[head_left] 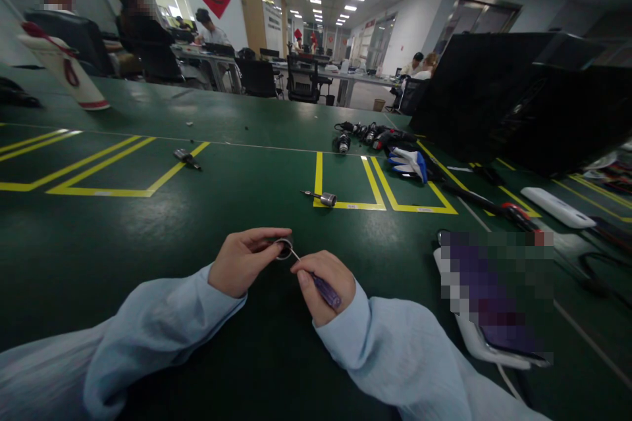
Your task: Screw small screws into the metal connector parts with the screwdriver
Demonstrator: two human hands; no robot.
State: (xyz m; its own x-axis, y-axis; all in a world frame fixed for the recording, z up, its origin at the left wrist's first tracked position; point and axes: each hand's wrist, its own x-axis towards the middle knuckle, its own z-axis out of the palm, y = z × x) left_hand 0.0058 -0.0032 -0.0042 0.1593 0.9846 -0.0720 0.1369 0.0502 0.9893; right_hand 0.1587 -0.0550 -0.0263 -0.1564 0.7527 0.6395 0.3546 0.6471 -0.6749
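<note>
Above the green tabletop [187,230], my left hand [239,260] pinches a small round metal piece [285,250] with an open, ring-like end. My right hand [320,279] grips a screwdriver [326,292] by its purple, see-through handle. Its thin shaft points up and left, the tip at the ring's opening; how deep it reaches is unclear. Both forearms wear light blue sleeves. Beyond the hands, a metal cylinder with a thin shaft [328,199] lies across a yellow tape line. A similar dark grey part [184,156] lies farther left.
Yellow tape outlines [101,193] mark the table. Blue-and-white gloves [407,163] and black-and-silver parts [365,135] lie farther back. To the right are a phone [488,296], a white bar [557,207], cables and black monitors [513,92]. A white container [69,69] stands left; people sit beyond.
</note>
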